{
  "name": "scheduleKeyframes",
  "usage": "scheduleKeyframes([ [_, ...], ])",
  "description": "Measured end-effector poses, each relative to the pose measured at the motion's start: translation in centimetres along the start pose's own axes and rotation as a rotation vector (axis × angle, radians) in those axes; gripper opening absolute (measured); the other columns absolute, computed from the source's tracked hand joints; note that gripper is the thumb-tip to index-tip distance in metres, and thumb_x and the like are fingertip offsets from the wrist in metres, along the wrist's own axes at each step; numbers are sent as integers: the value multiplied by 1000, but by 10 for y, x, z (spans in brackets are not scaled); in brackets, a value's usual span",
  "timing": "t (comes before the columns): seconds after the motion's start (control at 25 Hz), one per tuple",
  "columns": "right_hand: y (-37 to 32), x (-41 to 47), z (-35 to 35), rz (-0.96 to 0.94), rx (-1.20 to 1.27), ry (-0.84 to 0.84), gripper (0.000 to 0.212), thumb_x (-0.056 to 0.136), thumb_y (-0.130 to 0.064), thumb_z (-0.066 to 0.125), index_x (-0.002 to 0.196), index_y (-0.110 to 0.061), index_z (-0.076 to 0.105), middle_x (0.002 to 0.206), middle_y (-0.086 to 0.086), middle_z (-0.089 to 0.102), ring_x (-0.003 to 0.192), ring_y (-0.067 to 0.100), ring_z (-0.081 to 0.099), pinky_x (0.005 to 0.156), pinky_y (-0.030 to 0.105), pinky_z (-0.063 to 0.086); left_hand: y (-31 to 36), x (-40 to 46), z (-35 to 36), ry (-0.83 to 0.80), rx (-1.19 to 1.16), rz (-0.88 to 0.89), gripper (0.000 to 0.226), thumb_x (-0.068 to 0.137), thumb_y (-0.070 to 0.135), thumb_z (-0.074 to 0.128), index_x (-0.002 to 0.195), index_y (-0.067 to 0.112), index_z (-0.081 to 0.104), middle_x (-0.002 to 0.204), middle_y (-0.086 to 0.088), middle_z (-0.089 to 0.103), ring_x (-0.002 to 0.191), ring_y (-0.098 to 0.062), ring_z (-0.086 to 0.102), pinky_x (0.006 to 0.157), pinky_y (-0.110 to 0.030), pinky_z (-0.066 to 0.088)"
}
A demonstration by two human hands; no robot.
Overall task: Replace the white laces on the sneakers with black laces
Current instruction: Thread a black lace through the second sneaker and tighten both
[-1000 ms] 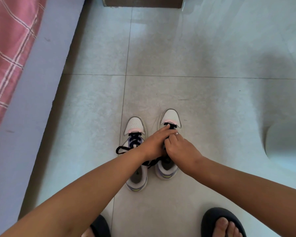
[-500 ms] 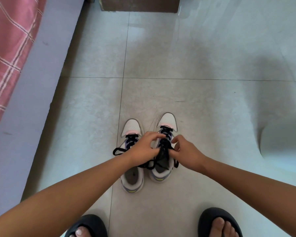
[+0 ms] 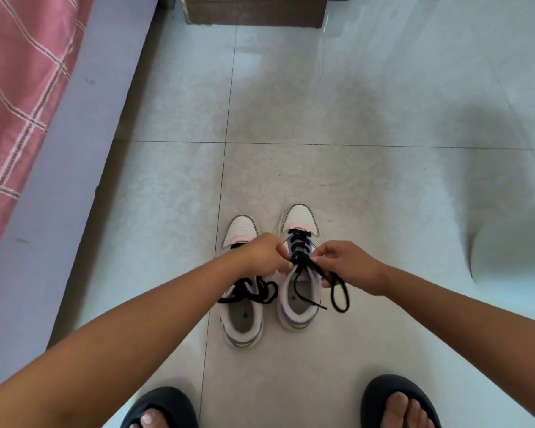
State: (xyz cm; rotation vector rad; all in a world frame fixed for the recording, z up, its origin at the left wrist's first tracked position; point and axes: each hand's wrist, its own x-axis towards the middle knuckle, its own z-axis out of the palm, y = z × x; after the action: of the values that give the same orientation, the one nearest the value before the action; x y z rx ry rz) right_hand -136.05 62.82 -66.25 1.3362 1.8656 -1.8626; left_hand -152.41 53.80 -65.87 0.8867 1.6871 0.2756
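Two white sneakers stand side by side on the tiled floor, toes pointing away from me. The right sneaker point(image 3: 299, 220) carries a black lace point(image 3: 298, 245) crossed through its eyelets. My left hand point(image 3: 261, 253) pinches one end of that lace at the tongue. My right hand point(image 3: 345, 264) pinches the other end, which loops down beside the shoe point(image 3: 338, 299). The left sneaker point(image 3: 243, 319) has a black lace point(image 3: 254, 291) lying loosely bunched across its opening. My left forearm hides its middle part.
A bed with a pink plaid cover point(image 3: 19, 97) and a grey frame point(image 3: 71, 168) runs along the left. A brown box point(image 3: 255, 10) stands at the far edge. My feet in black slippers point(image 3: 396, 403) are near the bottom. A pale rounded object point(image 3: 513, 242) sits at right.
My hands have drawn apart from over the right sneaker's toe toward its tongue, each pulling a lace end outward. The view has tilted down, showing both slippers.
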Motion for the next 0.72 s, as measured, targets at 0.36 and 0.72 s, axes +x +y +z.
scheduleKeyframes([
  [0.36,24,15,-68,42,-502,66,21,93,-25,56,93,-8,69,77,6,51,69,18,46,61,24,38,-16,17,-39,422,-16,46,26,95,21,54,118,11,59,110,-8,56,86,-17,59,69,-23,50],
  [0.72,-8,17,27,-413,-872,98,41,92,-37,53,130,-23,51,127,5,44,120,24,39,99,39,39,-55,-51,28,187,814,196,70,78,69,25,127,28,53,155,-6,11,144,-25,1,114,-51,11],
])
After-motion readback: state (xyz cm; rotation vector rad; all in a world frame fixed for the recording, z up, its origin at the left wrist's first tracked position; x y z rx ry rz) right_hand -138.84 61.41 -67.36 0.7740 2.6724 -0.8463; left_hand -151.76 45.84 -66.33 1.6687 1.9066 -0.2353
